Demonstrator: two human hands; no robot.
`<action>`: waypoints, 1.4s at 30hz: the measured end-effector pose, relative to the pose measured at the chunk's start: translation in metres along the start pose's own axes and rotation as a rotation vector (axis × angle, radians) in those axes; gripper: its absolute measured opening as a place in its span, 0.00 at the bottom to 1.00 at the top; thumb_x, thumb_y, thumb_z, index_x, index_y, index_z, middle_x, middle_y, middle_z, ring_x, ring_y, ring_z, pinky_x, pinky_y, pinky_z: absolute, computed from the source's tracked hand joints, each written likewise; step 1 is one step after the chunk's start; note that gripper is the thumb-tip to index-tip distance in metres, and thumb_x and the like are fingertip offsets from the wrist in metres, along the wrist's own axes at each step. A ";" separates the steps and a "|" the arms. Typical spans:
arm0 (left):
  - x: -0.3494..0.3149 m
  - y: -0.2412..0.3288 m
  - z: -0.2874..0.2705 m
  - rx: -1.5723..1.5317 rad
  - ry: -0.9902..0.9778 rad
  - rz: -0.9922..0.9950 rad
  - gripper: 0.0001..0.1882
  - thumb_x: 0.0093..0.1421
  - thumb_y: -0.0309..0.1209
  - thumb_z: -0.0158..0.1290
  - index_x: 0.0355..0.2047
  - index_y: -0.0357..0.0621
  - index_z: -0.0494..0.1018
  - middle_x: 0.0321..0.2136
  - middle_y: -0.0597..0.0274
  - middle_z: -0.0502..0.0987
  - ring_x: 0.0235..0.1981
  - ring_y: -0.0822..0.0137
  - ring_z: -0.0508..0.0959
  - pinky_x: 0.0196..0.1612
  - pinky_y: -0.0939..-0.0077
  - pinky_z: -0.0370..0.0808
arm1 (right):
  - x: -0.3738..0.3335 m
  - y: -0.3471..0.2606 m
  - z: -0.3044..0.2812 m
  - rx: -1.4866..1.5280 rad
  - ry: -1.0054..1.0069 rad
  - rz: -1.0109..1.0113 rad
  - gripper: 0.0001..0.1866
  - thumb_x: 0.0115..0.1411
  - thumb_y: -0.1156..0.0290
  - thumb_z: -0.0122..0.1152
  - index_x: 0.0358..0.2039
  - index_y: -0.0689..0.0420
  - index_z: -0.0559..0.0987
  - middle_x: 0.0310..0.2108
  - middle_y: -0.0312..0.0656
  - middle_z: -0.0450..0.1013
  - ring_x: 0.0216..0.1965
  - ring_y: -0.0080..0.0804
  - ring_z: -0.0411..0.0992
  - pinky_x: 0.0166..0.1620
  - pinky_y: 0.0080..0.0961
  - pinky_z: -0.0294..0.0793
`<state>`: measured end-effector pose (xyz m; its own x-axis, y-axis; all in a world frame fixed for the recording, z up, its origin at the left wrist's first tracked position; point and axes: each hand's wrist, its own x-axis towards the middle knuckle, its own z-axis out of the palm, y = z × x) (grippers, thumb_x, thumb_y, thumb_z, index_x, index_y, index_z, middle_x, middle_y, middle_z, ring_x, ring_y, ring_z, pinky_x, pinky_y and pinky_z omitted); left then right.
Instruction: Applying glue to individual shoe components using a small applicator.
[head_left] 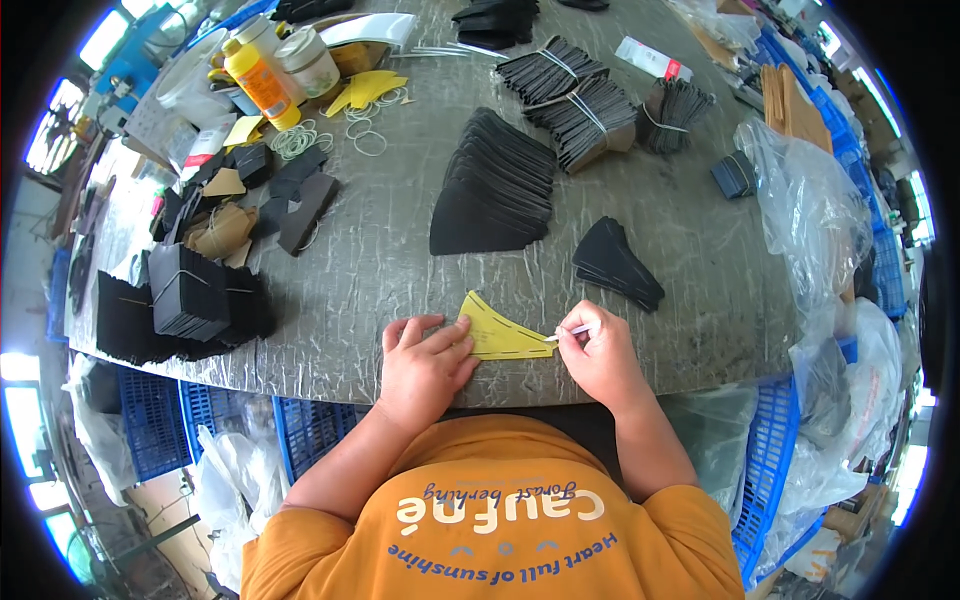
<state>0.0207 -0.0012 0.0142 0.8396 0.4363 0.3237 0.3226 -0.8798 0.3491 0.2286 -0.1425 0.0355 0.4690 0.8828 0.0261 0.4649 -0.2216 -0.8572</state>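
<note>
A yellow curved template [502,335] with dark slots along its edges lies near the table's front edge. The spread fingers of my left hand [425,362] rest on its left end. My right hand [600,355] pinches a thin white marking pen [574,331], its tip at the template's narrow right end. Whether a piece lies under the template, I cannot tell. Just beyond, to the right, sits a small fanned pile of black curved pieces [617,262]. Farther off, a long row of overlapping black pieces [492,190] stretches away from me.
Tied bundles of dark pieces [585,115] lie at the back. Black stacks [190,295] stand at the left, near rubber bands [295,140], a yellow bottle [260,80] and a jar [306,62]. Clear plastic bags [805,210] hang over the right edge. Blue crates [768,455] are below.
</note>
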 end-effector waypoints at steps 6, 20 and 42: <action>0.002 0.001 0.001 -0.006 0.007 0.008 0.14 0.46 0.32 0.65 0.35 0.47 0.82 0.46 0.68 0.81 0.47 0.58 0.75 0.54 0.59 0.66 | 0.012 -0.006 0.029 -0.412 0.063 -0.273 0.10 0.55 0.76 0.60 0.38 0.60 0.74 0.35 0.49 0.71 0.41 0.48 0.71 0.43 0.41 0.74; 0.063 -0.017 0.006 -0.052 -0.071 -0.091 0.29 0.55 0.32 0.62 0.55 0.35 0.70 0.62 0.46 0.66 0.62 0.44 0.64 0.63 0.53 0.63 | 0.034 0.032 -0.075 -0.240 0.273 0.267 0.07 0.56 0.77 0.63 0.35 0.62 0.78 0.31 0.49 0.79 0.33 0.41 0.79 0.38 0.32 0.76; -0.001 0.005 -0.008 -0.180 0.002 -0.082 0.18 0.50 0.23 0.62 0.43 0.34 0.75 0.49 0.46 0.74 0.48 0.44 0.73 0.52 0.54 0.72 | 0.033 0.000 0.040 -0.322 -0.010 -0.243 0.11 0.52 0.70 0.68 0.37 0.55 0.82 0.34 0.38 0.72 0.39 0.41 0.72 0.41 0.36 0.75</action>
<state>0.0177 -0.0047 0.0227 0.8130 0.5054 0.2893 0.3061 -0.7934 0.5261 0.2136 -0.0971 0.0154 0.3094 0.9293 0.2017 0.7739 -0.1228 -0.6213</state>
